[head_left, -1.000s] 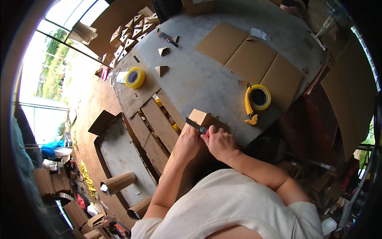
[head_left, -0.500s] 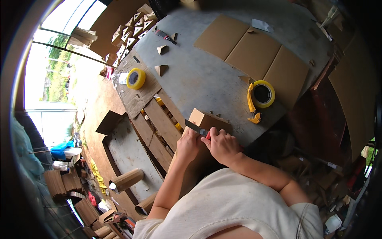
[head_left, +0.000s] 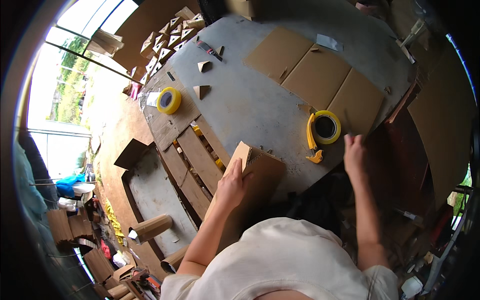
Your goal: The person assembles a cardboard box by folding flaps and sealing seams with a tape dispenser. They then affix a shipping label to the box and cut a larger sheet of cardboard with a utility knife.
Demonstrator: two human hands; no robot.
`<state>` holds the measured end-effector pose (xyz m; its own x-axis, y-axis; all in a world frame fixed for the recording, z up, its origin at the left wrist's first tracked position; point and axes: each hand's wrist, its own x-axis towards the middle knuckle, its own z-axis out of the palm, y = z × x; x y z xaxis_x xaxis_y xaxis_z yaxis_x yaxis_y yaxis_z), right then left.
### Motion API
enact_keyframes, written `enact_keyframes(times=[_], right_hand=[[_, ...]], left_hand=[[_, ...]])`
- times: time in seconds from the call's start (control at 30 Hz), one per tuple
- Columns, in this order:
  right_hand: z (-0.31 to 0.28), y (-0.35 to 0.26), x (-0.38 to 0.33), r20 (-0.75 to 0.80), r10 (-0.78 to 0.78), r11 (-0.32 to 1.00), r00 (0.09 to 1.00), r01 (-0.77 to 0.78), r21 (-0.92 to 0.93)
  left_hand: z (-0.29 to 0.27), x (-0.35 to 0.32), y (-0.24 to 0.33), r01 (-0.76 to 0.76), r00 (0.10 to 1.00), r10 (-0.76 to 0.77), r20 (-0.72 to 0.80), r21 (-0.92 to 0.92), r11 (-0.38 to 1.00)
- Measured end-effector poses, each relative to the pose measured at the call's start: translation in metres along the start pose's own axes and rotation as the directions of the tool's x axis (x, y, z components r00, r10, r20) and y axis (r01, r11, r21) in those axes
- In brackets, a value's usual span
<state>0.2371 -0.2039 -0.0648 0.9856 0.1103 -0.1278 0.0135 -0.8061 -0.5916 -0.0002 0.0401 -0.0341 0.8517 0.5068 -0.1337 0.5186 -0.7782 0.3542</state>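
Note:
A folded cardboard piece (head_left: 262,172) stands upright at the near edge of the table, its cut top edge showing the fluted layers. My left hand (head_left: 232,186) grips its left panel, fingers laid along the upper part. Off to the right, my right hand (head_left: 354,152) is closed around a utility knife (head_left: 348,128), whose blade is smeared by motion and points away from me. Just left of that hand lies a roll of tape (head_left: 336,118) with a yellow tape dispenser (head_left: 310,132) beside it.
A flat creased cardboard sheet (head_left: 320,67) lies across the table (head_left: 230,95). Another yellow tape roll (head_left: 169,101) sits at the left, near a second knife (head_left: 209,50) and small cardboard triangles (head_left: 201,91). Folded cardboard pieces (head_left: 172,40) are piled at the far left.
My right hand has swung right, carrying the knife from the cardboard piece to beside the tape roll. My left hand stays on the cardboard, its fingers now further along the panel.

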Motion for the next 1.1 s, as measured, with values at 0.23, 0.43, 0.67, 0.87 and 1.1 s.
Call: enact_keyframes(times=[0.23, 0.43, 0.67, 0.87, 1.1], right_hand=[[0.002, -0.067, 0.05, 0.004, -0.474, 0.837, 0.881, 0.452, -0.31], [0.152, -0.029, -0.003, 0.54, -0.734, 0.63, 0.412, 0.71, 0.314], [0.105, -0.075, -0.088, 0.45, -0.739, 0.492, 0.502, -0.055, 0.869], [-0.043, -0.207, -0.149, -0.141, -0.916, 0.139, 0.375, 0.627, 0.766], [-0.088, -0.223, -0.18, -0.227, -0.827, 0.004, 0.515, 0.407, 0.913]], left_hand=[[0.002, -0.006, -0.003, -0.065, 0.997, 0.062, -0.045, -0.064, 0.996], [-0.02, -0.033, 0.0, 0.204, 0.979, -0.204, 0.008, -0.142, 0.969], [-0.062, -0.064, 0.001, 0.183, 0.959, -0.222, -0.174, -0.215, 0.959], [-0.16, -0.126, 0.023, -0.237, 0.805, -0.234, -0.546, -0.656, 0.717], [-0.119, -0.13, 0.01, -0.538, 0.696, -0.312, -0.647, -0.757, 0.371]])
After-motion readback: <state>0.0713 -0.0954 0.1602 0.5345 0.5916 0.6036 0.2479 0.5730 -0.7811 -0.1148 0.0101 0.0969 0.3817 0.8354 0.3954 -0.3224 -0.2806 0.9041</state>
